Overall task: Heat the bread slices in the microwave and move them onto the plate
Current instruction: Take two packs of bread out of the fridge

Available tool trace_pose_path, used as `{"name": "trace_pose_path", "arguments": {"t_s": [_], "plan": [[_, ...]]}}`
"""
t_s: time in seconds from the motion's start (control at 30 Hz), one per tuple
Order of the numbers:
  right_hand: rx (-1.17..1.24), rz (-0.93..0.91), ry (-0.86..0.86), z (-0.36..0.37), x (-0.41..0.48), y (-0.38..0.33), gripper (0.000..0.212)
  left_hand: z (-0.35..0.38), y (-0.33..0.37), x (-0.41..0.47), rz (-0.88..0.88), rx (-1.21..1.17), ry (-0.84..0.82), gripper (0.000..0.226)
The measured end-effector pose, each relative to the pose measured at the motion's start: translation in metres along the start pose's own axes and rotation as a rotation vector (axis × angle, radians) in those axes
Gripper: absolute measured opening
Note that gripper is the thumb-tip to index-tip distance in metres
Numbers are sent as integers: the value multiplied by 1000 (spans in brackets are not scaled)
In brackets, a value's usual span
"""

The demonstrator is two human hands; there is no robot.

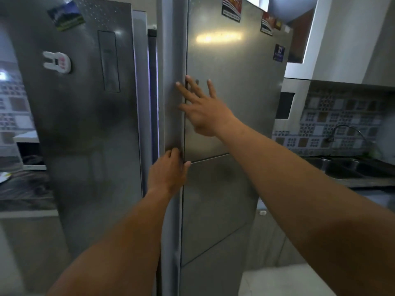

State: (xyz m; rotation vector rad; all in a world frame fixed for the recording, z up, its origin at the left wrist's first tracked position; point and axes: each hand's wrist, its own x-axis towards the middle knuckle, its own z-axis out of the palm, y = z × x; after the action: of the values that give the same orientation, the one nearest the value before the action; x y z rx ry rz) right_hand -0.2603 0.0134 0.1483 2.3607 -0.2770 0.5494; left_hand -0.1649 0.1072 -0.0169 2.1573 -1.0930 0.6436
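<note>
A person stands close to a steel fridge [224, 199] with both bare arms stretched out to it. The left hand [168, 174] grips the upright handle [173, 50] that runs down the inner edge of the right door [239, 82]: its fingers are curled at the seam between handle and door face, and the thumb lies across on the door face. The right hand [205, 114] is higher up and wide open, with its fingers spread and straight. It lies flat on the right door, and two fingertips reach over the seam onto the handle. It holds nothing.

The left door [85, 124] stands ajar, and a strip of light shows in the gap beside it. This door carries a narrow panel [110, 60], a white rabbit magnet [56, 61] and a picture magnet [66, 16]. Red stickers [232, 8] sit at the top of the right door.

To the right are a dark sink [350, 167] with a curved tap [346, 131] and a patterned tiled wall [320, 107]. At the far left lies a dark worktop [23, 189], with a white, plate-like edge [4, 177] on it at the border of the view. It is too blurred to tell whether this is the plate. The view does not show the bread, and I cannot make out the microwave.
</note>
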Motion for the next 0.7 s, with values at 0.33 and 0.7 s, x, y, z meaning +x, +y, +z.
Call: {"name": "trace_pose_path", "arguments": {"t_s": [0.33,0.7], "plan": [[64,143,134,-38,-96,15,61,-13,73,-59,93,-155,199,84],[108,469,165,-64,-146,5,76,-43,92,-68,195,-299,186,62]]}}
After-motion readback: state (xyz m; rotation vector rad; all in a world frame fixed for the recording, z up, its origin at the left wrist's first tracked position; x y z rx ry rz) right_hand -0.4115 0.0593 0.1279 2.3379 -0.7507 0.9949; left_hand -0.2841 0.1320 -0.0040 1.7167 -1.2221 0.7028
